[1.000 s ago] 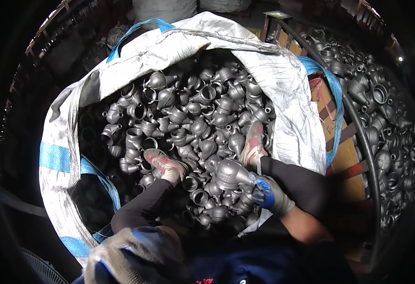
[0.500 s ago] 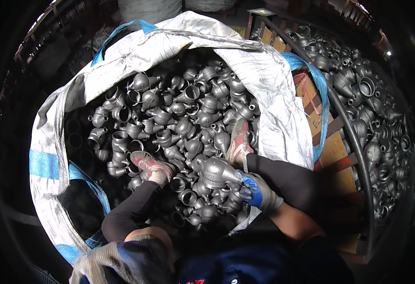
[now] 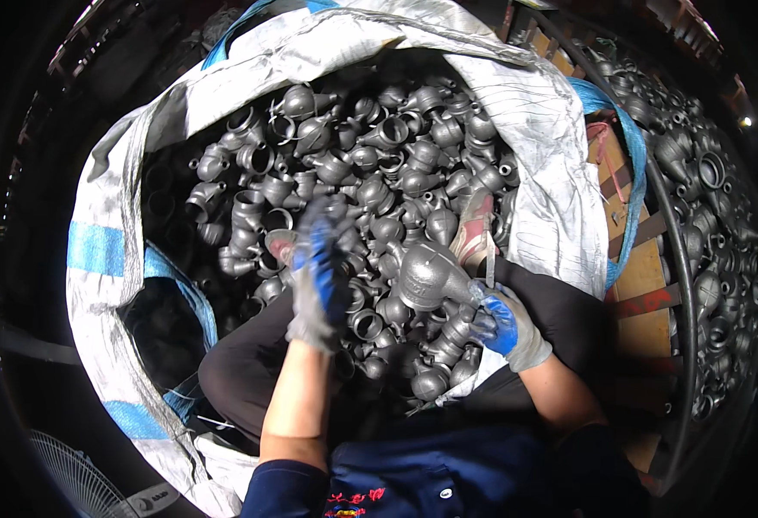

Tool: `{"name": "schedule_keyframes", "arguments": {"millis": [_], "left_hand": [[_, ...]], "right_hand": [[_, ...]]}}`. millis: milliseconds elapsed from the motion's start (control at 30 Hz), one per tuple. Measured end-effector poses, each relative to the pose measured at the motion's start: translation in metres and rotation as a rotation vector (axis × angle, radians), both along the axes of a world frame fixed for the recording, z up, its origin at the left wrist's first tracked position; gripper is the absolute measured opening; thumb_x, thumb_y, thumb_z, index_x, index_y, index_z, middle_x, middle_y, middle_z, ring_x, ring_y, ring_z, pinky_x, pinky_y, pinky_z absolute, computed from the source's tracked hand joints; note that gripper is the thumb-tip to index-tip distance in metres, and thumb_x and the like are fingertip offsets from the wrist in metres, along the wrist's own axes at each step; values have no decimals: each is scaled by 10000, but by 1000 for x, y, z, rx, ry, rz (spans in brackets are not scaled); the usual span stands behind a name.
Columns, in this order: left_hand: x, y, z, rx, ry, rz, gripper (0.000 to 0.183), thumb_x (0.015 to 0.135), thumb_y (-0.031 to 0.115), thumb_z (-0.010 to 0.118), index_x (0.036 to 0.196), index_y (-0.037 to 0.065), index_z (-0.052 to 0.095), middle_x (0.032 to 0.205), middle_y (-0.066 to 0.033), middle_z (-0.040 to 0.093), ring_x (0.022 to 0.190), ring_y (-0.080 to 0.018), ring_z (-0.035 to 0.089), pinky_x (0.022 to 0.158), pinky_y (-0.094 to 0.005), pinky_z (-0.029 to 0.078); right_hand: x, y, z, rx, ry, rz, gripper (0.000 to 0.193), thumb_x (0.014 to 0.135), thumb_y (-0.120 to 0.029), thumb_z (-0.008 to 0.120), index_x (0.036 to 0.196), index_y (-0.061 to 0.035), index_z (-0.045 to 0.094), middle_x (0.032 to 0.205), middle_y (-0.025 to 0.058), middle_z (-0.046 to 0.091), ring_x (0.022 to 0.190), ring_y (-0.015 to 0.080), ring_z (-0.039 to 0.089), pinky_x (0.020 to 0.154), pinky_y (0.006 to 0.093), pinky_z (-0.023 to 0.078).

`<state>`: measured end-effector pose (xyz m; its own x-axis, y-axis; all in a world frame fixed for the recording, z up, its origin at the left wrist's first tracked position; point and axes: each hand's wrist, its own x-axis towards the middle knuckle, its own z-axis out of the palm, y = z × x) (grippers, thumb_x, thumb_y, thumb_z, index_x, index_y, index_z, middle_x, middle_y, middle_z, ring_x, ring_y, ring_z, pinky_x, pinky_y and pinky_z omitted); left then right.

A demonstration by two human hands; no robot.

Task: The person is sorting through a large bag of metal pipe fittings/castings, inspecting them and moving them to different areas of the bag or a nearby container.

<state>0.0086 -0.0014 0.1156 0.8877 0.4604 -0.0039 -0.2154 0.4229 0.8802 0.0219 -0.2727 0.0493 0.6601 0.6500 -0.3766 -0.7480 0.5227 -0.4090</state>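
In my right hand (image 3: 510, 328), gloved in blue and grey, is a bulb-shaped grey metal casting (image 3: 426, 274); the fingers close round its narrow neck, and its wide end points up and left. My left hand (image 3: 317, 281), in a like glove, reaches over the pile of loose grey castings (image 3: 385, 203). Motion smears its fingers, so whether they grip anything is unclear. The pile lies inside a large white woven bag (image 3: 545, 186) with blue bands.
My shoes, one at the right (image 3: 475, 226), rest among the castings. Right of the bag, a dark curved rail (image 3: 683, 302) borders wooden slats (image 3: 640, 274), with more castings (image 3: 714, 250) beyond. A fan (image 3: 66, 470) stands at the lower left.
My left hand has swung up from the lower left edge to above the pile. The right hand still holds the casting. The whole view has shifted, with the bag sitting further right.
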Motion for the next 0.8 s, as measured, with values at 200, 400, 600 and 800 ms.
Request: {"name": "schedule_keyframes", "arguments": {"millis": [200,400,600,800], "left_hand": [[4,-20,-106,-29,137,-407,303,837,40,557,1137,2,547,1089,-120,603,967,-221,597,865,-328,472],[4,-26,-90,-626,205,-564,274,940,193,467,1123,4,544,1044,-102,612,933,-191,606,822,-323,496],[4,-26,-110,-541,227,-529,287,941,233,482,1130,25,539,1022,-89,614,905,-177,608,773,-317,511],[-2,-19,-78,103,145,-594,270,903,201,554,1108,25,563,1012,-72,617,895,-157,607,766,-296,505]], "right_hand": [[-1,11,13,-246,-147,49,228,930,-189,505,1081,-21,542,728,141,602,408,96,453,333,203,329],[4,28,47,-416,-302,26,381,915,-162,535,1253,-13,443,752,98,603,417,44,380,362,176,270],[3,22,1,-631,-642,-2,423,860,-9,563,1263,26,441,894,106,638,682,94,589,600,201,462],[12,15,32,-633,-531,-101,305,819,59,556,1124,49,568,897,49,643,788,96,603,757,237,493]]}}
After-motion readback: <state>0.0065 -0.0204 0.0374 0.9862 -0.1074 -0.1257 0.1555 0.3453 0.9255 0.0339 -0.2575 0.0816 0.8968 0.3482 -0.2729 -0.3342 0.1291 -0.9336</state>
